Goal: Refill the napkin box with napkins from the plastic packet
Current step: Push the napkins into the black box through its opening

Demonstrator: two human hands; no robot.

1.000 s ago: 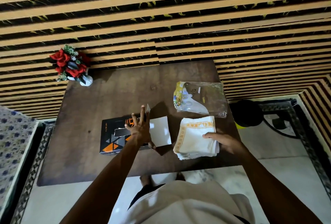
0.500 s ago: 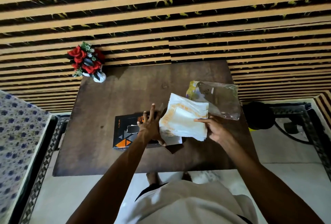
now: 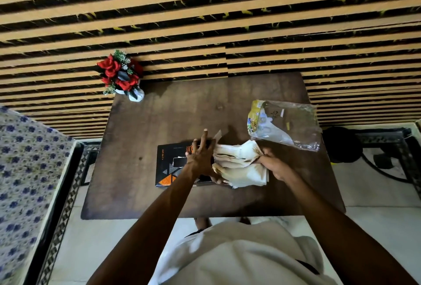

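A black napkin box (image 3: 168, 166) with orange triangles lies flat near the middle of the dark wooden table (image 3: 159, 198). My left hand (image 3: 201, 159) rests on the box's right end, fingers spread, holding it down. My right hand (image 3: 274, 166) grips a bent stack of white napkins (image 3: 239, 166) with a yellow border, its left edge pressed against the box's open right end. The clear plastic packet (image 3: 284, 125) lies flat and empty-looking at the table's right back. The box's opening is hidden by my left hand and the napkins.
A small white vase of red roses (image 3: 121, 76) stands at the table's back left corner, against the striped wall. A bed with a blue flowered cover (image 3: 25, 170) is on the left. A dark round object (image 3: 339, 143) sits on the floor to the right.
My right hand lifted the napkin stack off the table, carried it left and brought it down against the box's right end. My left hand stayed on the box.
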